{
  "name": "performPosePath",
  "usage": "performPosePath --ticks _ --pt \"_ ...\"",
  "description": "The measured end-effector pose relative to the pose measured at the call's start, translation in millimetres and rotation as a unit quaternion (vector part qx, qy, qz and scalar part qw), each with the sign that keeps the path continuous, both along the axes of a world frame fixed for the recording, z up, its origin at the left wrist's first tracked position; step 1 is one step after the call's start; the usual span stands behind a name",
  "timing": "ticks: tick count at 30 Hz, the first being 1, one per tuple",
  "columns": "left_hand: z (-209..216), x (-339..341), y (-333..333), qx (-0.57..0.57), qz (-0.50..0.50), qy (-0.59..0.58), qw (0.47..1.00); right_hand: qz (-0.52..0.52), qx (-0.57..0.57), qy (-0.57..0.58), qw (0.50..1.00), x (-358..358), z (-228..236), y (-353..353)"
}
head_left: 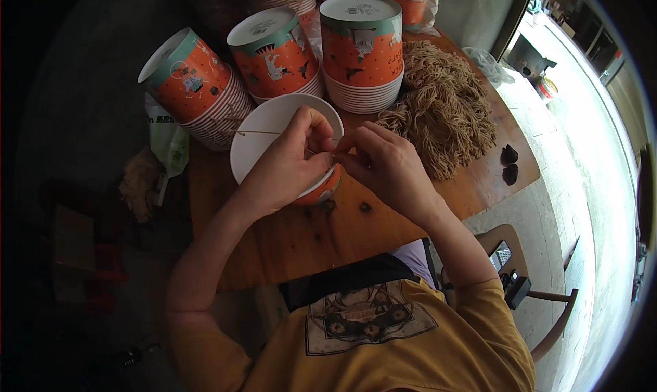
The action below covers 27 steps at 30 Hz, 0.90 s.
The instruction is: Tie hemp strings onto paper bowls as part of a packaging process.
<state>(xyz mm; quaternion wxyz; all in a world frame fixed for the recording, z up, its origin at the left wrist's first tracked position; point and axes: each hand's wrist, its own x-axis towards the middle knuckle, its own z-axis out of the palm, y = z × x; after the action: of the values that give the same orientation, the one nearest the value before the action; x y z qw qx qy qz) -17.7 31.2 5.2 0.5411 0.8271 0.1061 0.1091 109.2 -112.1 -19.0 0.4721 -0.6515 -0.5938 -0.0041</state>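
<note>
A paper bucket (254,149), white inside and orange outside, stands upright on the wooden table in front of me. My left hand (294,152) is over its mouth, with fingers pinched on a thin tan string (261,132) that stretches left across the opening. At the bucket's right rim my right hand (380,162) pinches the same string close to the left fingertips. Where the string meets the rim is hidden by my fingers. Beyond the right hand lies a heap of tan strings (448,111).
Stacks of upside-down orange buckets (363,56) stand behind, more of them leaning at the left (195,84). Sunglasses (510,165) lie near the right edge of the wooden table (274,255). A chair (561,310) is at my right, and a green-white bag (166,142) hangs at the left.
</note>
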Motion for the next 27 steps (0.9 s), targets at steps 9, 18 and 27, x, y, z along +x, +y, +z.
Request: performPosePath --ticks 9,18,27 --pt "2.5 -10.8 5.4 0.001 0.022 0.040 0.999 0.016 -0.030 0.072 0.997 2.0 -1.3 2.7" --pt "-4.0 -5.6 -3.8 0.101 0.034 -0.008 0.994 0.015 -0.008 0.059 0.998 2.3 -3.0 4.5" --pt "-5.7 -2.5 -16.8 0.223 0.090 -0.086 0.967 0.014 -0.016 0.062 0.998 2.4 -1.8 3.5"
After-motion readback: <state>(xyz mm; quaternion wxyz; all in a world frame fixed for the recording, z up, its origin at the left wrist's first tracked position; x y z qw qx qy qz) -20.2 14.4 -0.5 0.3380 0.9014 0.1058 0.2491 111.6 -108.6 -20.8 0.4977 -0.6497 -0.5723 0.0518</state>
